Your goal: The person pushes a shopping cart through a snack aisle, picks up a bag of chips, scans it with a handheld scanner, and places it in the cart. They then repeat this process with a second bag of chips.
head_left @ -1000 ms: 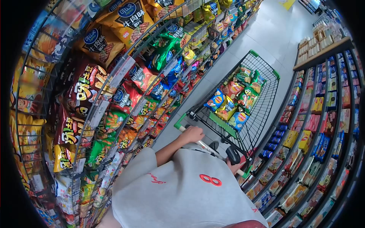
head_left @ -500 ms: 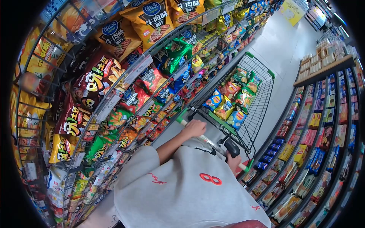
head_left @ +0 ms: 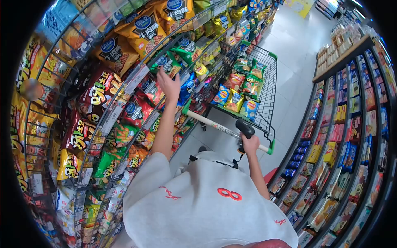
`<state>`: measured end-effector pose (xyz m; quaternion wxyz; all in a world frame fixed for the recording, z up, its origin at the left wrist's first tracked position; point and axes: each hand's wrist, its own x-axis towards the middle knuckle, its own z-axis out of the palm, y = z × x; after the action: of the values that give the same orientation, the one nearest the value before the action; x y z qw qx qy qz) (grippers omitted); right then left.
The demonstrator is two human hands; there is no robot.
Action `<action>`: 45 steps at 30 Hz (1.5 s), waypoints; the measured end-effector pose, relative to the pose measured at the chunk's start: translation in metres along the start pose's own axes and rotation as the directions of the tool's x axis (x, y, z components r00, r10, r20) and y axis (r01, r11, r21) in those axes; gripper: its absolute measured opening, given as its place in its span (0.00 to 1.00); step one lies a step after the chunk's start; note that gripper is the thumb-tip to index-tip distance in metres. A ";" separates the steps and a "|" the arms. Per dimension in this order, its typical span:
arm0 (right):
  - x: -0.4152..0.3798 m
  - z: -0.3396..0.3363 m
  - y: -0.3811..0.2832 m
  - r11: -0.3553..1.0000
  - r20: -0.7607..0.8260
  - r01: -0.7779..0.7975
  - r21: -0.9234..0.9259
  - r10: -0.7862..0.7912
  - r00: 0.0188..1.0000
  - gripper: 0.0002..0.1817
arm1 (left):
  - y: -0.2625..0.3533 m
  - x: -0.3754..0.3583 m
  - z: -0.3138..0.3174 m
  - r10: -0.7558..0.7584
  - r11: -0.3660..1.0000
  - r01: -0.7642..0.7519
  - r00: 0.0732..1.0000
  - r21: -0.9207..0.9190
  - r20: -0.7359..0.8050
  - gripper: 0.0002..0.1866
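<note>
My left hand (head_left: 168,86) is raised at the snack shelf with its fingers spread, holding nothing. In front of it are a green chip bag (head_left: 166,63) and a red chip bag (head_left: 152,91); whether the fingertips touch either cannot be told. My right hand (head_left: 250,144) is closed around the handle (head_left: 215,127) of a shopping cart (head_left: 271,89), beside a black device (head_left: 245,129) mounted there. Several chip bags lie in the cart, among them a yellow bag (head_left: 234,101) and blue bags (head_left: 249,109).
Wire shelves packed with chip bags line my left, with a price rail (head_left: 136,79) along the front edge. To my right, a curved shelf holds boxed snacks (head_left: 331,152). The tiled floor (head_left: 291,62) of the aisle runs ahead past the cart.
My left hand has let go of the cart handle and moved up and left to the chip shelf. The cart appears farther up and left in view. My right hand stays on the handle.
</note>
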<state>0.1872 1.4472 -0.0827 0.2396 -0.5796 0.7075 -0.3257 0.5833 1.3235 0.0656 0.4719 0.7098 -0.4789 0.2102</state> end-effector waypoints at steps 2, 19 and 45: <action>0.003 0.003 -0.008 0.999 0.041 0.024 -0.024 -0.023 0.999 0.31 | -0.007 0.010 0.005 0.085 0.995 -0.080 0.992 0.056 -0.098 0.35; 0.006 -0.014 0.007 0.986 -0.042 0.167 -0.018 -0.167 0.985 0.29 | -0.087 0.054 0.042 -0.632 0.545 0.617 0.747 -0.569 0.206 0.44; 0.005 -0.054 0.021 0.606 0.168 -0.094 0.790 -0.067 0.984 0.16 | 0.097 -0.030 0.035 0.640 -0.685 0.715 0.501 0.138 0.582 0.10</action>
<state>0.1329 1.4542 -0.0618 0.5374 -0.4344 0.4689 -0.5501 0.4789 1.2981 0.0726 0.5192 -0.1341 -0.1761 -0.8255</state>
